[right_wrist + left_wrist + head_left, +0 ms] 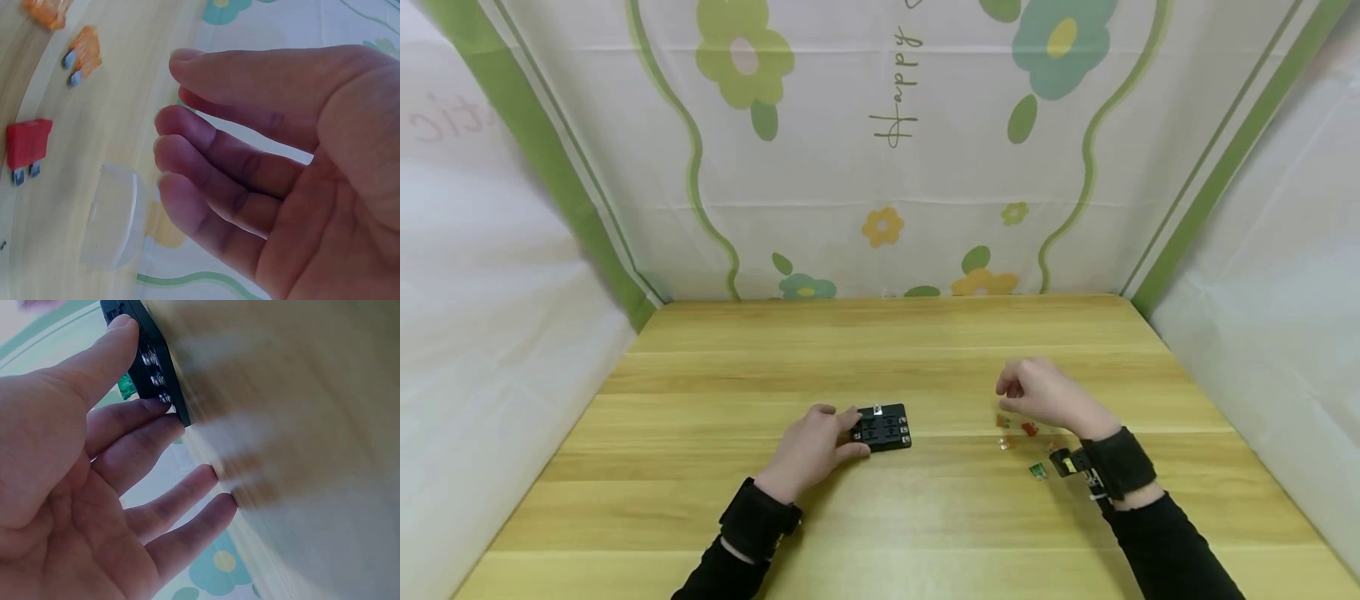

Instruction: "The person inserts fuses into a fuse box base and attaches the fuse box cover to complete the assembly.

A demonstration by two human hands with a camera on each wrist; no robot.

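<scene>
My left hand [808, 446] holds a black fuse block [887, 429] by its left end, thumb on the near side, fingers behind. In the left wrist view a green fuse [127, 386] shows at the block, near metal terminals [156, 379] along its edge. My right hand [1048, 396] hovers over loose blade fuses with loosely bent fingers. Nothing shows between thumb and fingertips in the right wrist view. Below lie a red fuse [29, 145], an orange fuse [84, 53] and another orange piece [47, 12]. Nearer me is a green fuse [1038, 472].
A clear plastic piece [112, 215] sits beyond the fuses in the right wrist view. The wooden table [880, 517] meets a flowered cloth [827, 167] at the back. White cloth sides [1262, 250] flank it. Each wrist wears a black strap [1118, 462].
</scene>
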